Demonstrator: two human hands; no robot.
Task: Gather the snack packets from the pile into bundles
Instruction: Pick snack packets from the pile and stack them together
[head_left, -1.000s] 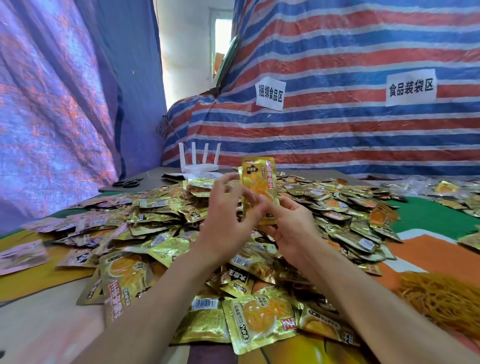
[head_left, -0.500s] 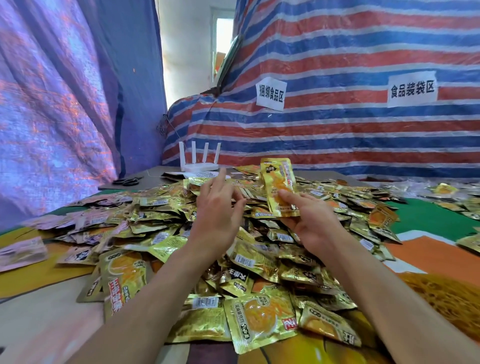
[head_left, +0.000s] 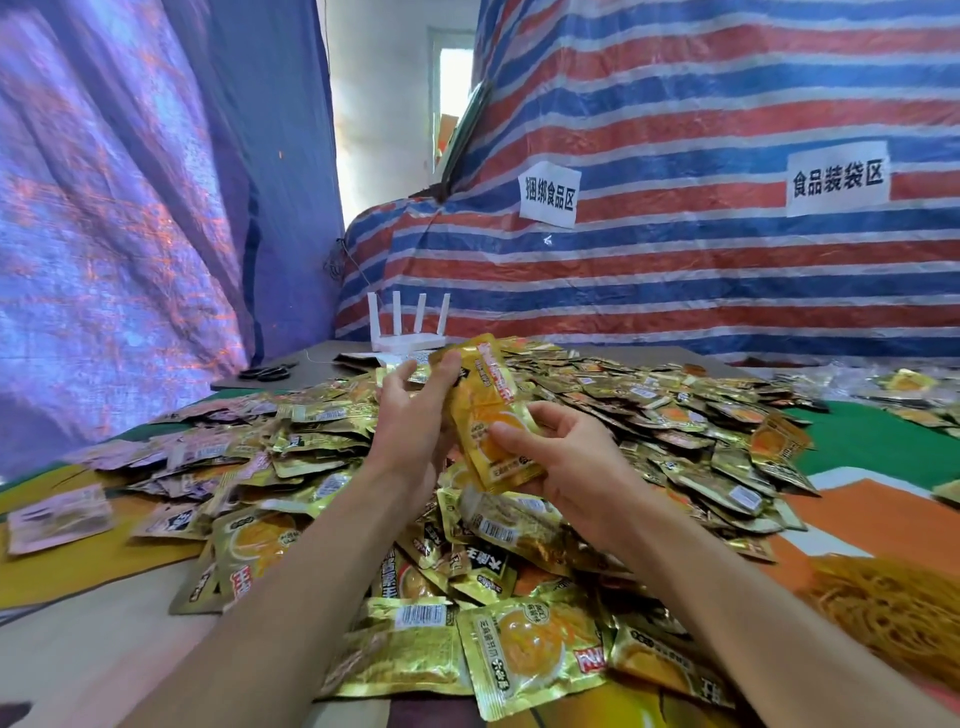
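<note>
A red, white and blue striped tarp (head_left: 701, 291) fills the wall from twelve to three o'clock, and a purple tarp (head_left: 130, 208) hangs from nine to eleven. Below them the worktop (head_left: 78, 649) carries a broad pile (head_left: 649, 431) of gold snack packets, spreading from the near edge at six o'clock towards the far edge. A heap of yellow strands (head_left: 893, 618) lies at four o'clock, beside the pile.

Above the pile's middle, the left hand (head_left: 415, 431) and right hand (head_left: 566, 462) share a held packet (head_left: 485, 410), upright and clear of the heap. The left grip pinches its top edge; the right grip is closed round its lower part, thumb on the front. Whether more packets sit behind it I cannot tell.

A white router (head_left: 408, 332) stands at twelve o'clock behind the pile, with scissors (head_left: 270, 371) at eleven.
</note>
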